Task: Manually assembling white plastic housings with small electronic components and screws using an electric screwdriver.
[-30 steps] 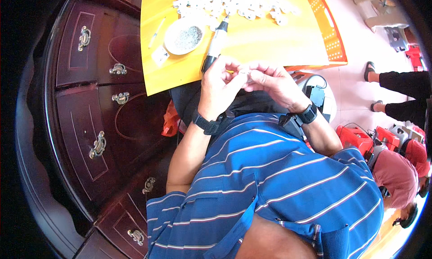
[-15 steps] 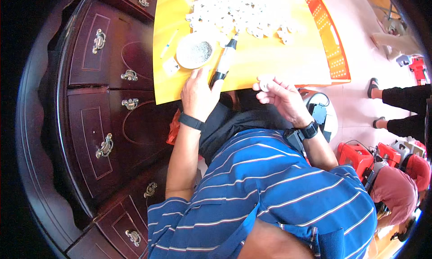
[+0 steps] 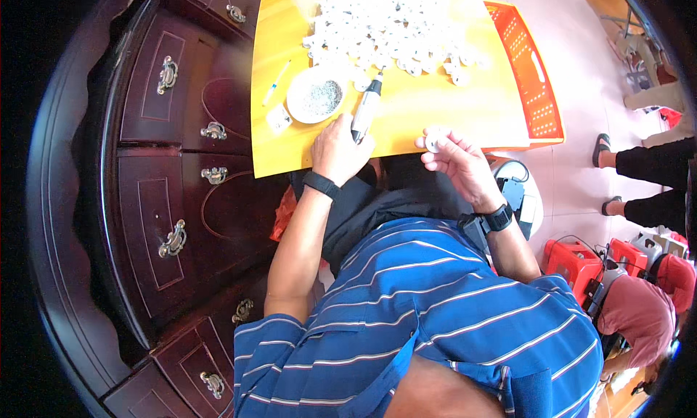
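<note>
My left hand (image 3: 340, 151) is closed around the lower end of a pen-shaped electric screwdriver (image 3: 369, 102), black and silver, lying on the yellow tabletop (image 3: 406, 117). Between the thumb and fingers of my right hand (image 3: 461, 162) is a small round white plastic piece (image 3: 433, 140), held over the table's near edge. Just beyond my left hand stands a white bowl (image 3: 296, 107) of tiny silvery bits, probably screws. Many similar white pieces (image 3: 377, 26) are heaped on the far part of the table.
Left of the bowl lie a thin stick with a blue part (image 3: 272, 90) and a small white square item (image 3: 279, 119). An orange perforated crate (image 3: 541, 102) adjoins the table's right side. Dark wooden drawers (image 3: 156, 207) rise at left. Another person's legs (image 3: 653, 157) are at right.
My left hand has shifted right and closed over the screwdriver's lower end. My right hand still holds the white piece, now turned to show more of its face. The view has shifted slightly.
</note>
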Tool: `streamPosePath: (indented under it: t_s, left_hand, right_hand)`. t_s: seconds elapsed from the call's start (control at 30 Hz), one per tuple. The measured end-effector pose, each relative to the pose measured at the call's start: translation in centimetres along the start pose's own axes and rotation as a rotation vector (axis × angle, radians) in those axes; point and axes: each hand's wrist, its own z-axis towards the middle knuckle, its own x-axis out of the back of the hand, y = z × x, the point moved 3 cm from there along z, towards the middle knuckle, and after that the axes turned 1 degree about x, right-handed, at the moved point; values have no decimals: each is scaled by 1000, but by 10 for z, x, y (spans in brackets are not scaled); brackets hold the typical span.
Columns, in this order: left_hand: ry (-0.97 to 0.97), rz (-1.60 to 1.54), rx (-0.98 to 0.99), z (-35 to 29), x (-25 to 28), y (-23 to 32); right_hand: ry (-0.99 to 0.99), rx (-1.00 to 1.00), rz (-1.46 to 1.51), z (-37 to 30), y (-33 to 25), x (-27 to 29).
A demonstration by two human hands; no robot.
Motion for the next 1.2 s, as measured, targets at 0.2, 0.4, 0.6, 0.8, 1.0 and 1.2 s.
streamPosePath:
  t_s: [0.2, 0.4, 0.6, 0.8, 1.0, 1.2]
  left_hand:
    - [-204, -917, -68, -15, -13, -14]
    - [-347, -1248, 49, -42, 31, 21]
    - [-125, -805, -190, -63, 32, 55]
    - [39, -432, -346, -84, 22, 83]
    - [-333, -871, -294, -86, 20, 77]
    - [-781, -1561, -86, -87, 11, 62]
  right_hand:
    - [36, 0, 44, 3, -3, -5]
    - [31, 21, 45, 5, -4, -7]
    - [175, 106, 399, 20, -4, -5]
    - [-8, -55, 882, 35, -3, -13]
    - [-203, -120, 1091, 21, -10, -21]
    - [-460, -153, 1184, 9, -30, -38]
